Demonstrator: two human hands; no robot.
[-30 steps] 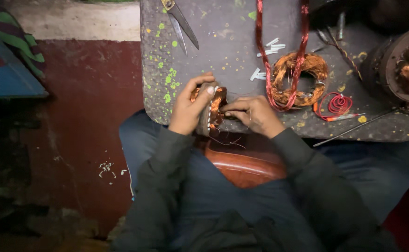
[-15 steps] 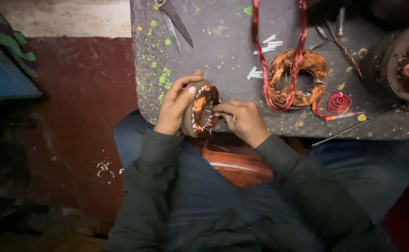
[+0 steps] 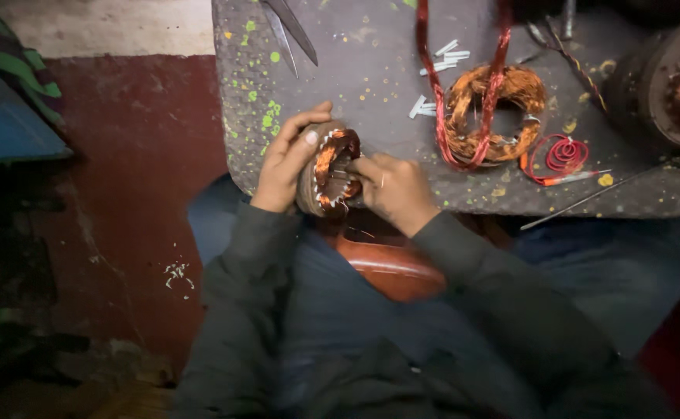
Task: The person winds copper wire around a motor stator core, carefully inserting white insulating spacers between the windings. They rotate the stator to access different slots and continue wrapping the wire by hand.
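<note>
A small round motor stator [image 3: 329,172] with copper windings and white slot papers stands on its edge at the near rim of the grey speckled table [image 3: 371,93]. My left hand [image 3: 287,159] wraps around its outer left side. My right hand [image 3: 393,190] has its fingers pressed into the stator's open face among the windings. A loose ring of copper wire [image 3: 495,112] lies further back on the table, with red wire strands [image 3: 433,85] draped over it.
Scissors [image 3: 289,31] lie at the table's far left. Several white slot papers [image 3: 433,77], a small red wire coil [image 3: 563,155], a thin metal rod [image 3: 588,200] and a larger stator [image 3: 678,89] at the right edge. A brown rounded object [image 3: 390,268] rests on my lap. Red floor on the left.
The stator has been turned up onto its edge so its open face shows. My right hand's fingers moved into the windings. The view shifted slightly.
</note>
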